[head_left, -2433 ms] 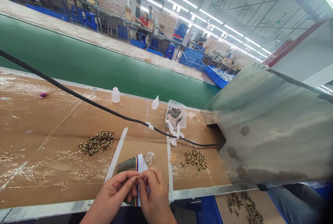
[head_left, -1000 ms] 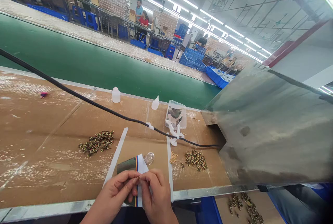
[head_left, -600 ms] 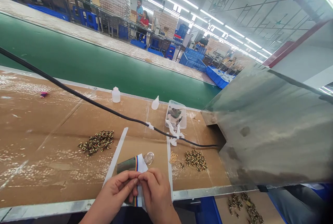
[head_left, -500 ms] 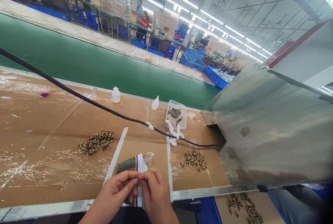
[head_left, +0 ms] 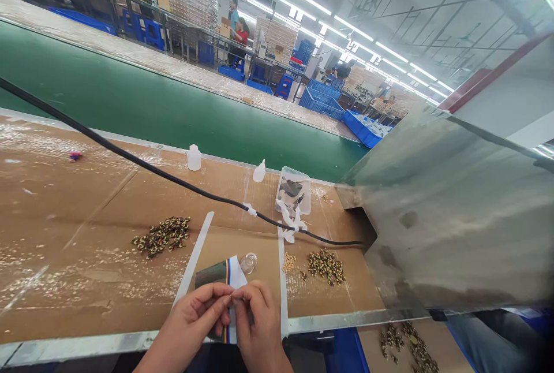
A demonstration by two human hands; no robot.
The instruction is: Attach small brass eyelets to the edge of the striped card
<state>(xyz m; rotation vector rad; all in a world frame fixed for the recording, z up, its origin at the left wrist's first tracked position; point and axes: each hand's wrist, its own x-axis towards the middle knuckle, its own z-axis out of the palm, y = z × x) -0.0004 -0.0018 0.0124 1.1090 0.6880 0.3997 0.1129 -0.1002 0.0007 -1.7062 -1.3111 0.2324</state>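
Both hands stay fingertip to fingertip, left hand [head_left: 197, 318] and right hand [head_left: 255, 321] pinching something tiny, unchanged, above the striped card [head_left: 231, 273]; bead pile [head_left: 325, 264] lies right

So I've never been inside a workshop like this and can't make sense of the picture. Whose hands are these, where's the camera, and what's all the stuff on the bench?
The camera sits on the worker's head, looking forward and down, so both hands are that person's own. The left hand and right hand meet fingertip to fingertip, pinching something too small to make out, just over a striped card. The bench is covered in brown cardboard. On it lie two piles of small beads, two little white bottles, a clear plastic tub and a black cable taped down. Behind runs a green conveyor belt; a grey metal housing stands on the right.
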